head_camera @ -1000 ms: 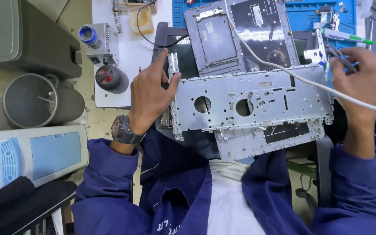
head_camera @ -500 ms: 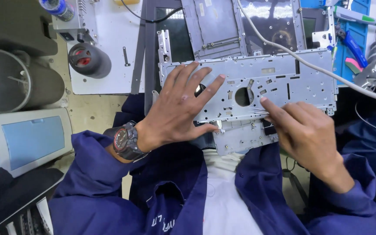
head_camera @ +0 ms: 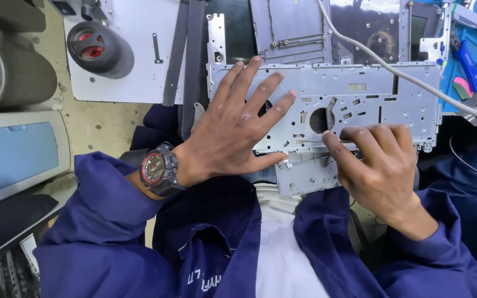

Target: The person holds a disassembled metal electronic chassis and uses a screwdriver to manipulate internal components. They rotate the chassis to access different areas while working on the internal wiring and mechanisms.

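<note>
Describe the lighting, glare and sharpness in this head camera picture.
Head view: even, bright overhead light; a pale sheen on the metal plate and glare on the dark panel behind it; soft shadow under the left hand spread on the plate; right hand sharp at the plate's lower edge; the edges bend slightly, wide-angle; little motion blur.

White cable (head_camera: 415, 80) runs diagonally across top right. Blue tray (head_camera: 470, 60) at right edge, holding blue-handled tool (head_camera: 466, 63). Dark round cup (head_camera: 99, 47) with red inside sits on white board (head_camera: 133, 72), upper left. Grey device with pale blue screen (head_camera: 15, 154) at left. Dark grey cylinder (head_camera: 6, 69) above it.
</note>
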